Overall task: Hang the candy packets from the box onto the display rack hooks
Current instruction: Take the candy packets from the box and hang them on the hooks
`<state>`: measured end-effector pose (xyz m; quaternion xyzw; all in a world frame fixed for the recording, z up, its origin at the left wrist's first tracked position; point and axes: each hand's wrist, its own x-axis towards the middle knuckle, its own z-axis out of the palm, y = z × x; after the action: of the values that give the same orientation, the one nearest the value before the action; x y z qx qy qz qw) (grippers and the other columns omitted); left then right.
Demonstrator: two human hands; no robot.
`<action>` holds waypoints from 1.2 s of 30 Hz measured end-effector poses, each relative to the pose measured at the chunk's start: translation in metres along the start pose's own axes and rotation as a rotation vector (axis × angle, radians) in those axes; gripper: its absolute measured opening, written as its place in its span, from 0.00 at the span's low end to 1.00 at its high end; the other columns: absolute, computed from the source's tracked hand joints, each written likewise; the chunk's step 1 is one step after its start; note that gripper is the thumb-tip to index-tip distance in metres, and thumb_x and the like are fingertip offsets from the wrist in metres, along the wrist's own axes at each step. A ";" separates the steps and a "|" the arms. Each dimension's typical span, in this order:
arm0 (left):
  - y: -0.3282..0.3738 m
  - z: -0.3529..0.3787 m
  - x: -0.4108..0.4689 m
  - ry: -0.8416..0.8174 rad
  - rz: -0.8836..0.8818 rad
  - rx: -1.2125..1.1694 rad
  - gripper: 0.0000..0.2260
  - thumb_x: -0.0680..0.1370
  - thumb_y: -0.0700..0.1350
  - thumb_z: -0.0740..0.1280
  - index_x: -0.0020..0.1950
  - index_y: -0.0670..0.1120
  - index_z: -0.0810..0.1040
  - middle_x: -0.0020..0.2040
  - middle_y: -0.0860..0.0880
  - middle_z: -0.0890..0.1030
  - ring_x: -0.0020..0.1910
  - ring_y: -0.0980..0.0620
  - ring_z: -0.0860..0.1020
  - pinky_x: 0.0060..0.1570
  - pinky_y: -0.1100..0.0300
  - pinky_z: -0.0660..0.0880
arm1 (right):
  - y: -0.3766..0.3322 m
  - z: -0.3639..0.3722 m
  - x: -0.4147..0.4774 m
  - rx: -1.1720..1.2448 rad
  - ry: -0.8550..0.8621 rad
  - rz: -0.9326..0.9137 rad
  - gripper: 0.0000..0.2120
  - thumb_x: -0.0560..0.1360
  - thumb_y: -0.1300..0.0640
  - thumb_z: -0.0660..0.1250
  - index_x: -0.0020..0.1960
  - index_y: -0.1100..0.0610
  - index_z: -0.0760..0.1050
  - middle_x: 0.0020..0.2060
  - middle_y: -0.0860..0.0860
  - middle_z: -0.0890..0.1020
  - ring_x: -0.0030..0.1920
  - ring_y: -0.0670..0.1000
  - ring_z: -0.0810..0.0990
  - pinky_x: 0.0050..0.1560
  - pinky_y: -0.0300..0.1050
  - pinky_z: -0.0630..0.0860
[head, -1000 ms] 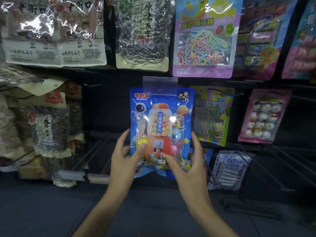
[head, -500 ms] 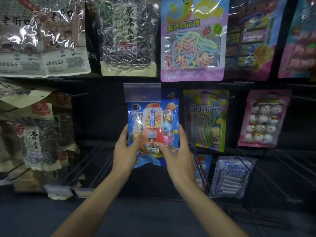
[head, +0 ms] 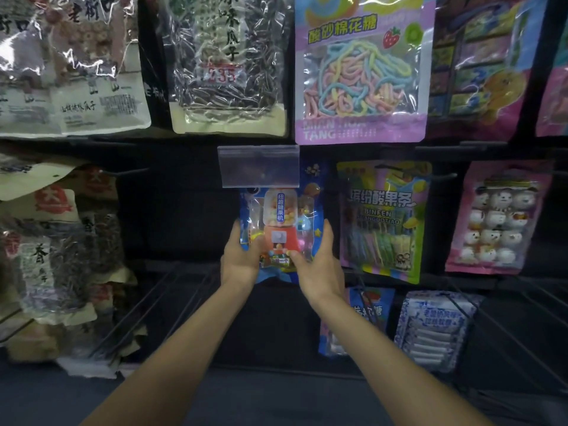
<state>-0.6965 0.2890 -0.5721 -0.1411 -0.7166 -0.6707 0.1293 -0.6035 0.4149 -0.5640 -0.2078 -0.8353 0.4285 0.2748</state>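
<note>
One blue candy packet [head: 281, 216] is in play, held by two hands against the rack [head: 172, 210]. Just right of the grip hang two more packets, a sour-strip one [head: 382, 219] and a pink one [head: 498, 216]. Two further packets sit below and to the right of the grip, and a rope-candy packet [head: 359, 72] hangs up and to the right of it. One clear tag [head: 258, 166] hangs directly above the grip.

Compared with half a second ago, the packet has risen. Its top left corner is now hidden behind the tag, where before the header showed below it. Both arms reach further out.

The left hand [head: 241, 262] grasps the packet's lower left edge, thumb on the front and fingers up along the side. The right hand [head: 321, 269] grasps the lower right edge in the same way, its thumb pressed on the printed red machine. The packet stands upright. Whether it sits on a hook cannot be told.
</note>
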 end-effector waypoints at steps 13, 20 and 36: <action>-0.014 0.025 0.038 -0.066 -0.072 -0.017 0.42 0.69 0.75 0.72 0.79 0.62 0.65 0.70 0.48 0.74 0.69 0.48 0.75 0.71 0.44 0.73 | 0.008 0.026 0.054 -0.054 0.073 -0.032 0.37 0.84 0.48 0.66 0.83 0.51 0.47 0.67 0.58 0.79 0.59 0.62 0.83 0.54 0.59 0.81; -0.019 0.028 0.047 -0.032 -0.039 -0.156 0.41 0.70 0.72 0.74 0.77 0.55 0.69 0.70 0.50 0.80 0.68 0.48 0.80 0.68 0.42 0.76 | -0.002 0.040 0.062 0.384 0.068 -0.074 0.38 0.84 0.40 0.61 0.86 0.47 0.45 0.84 0.51 0.57 0.83 0.54 0.59 0.79 0.55 0.61; -0.005 0.021 0.057 -0.158 0.003 -0.300 0.14 0.83 0.53 0.68 0.61 0.45 0.82 0.48 0.49 0.89 0.48 0.50 0.88 0.42 0.62 0.82 | -0.011 0.050 0.092 0.421 0.144 -0.065 0.31 0.88 0.47 0.56 0.86 0.50 0.49 0.81 0.58 0.62 0.79 0.60 0.65 0.74 0.53 0.63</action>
<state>-0.7508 0.3110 -0.5573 -0.2124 -0.6160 -0.7568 0.0510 -0.7064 0.4322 -0.5530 -0.1489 -0.7118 0.5685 0.3847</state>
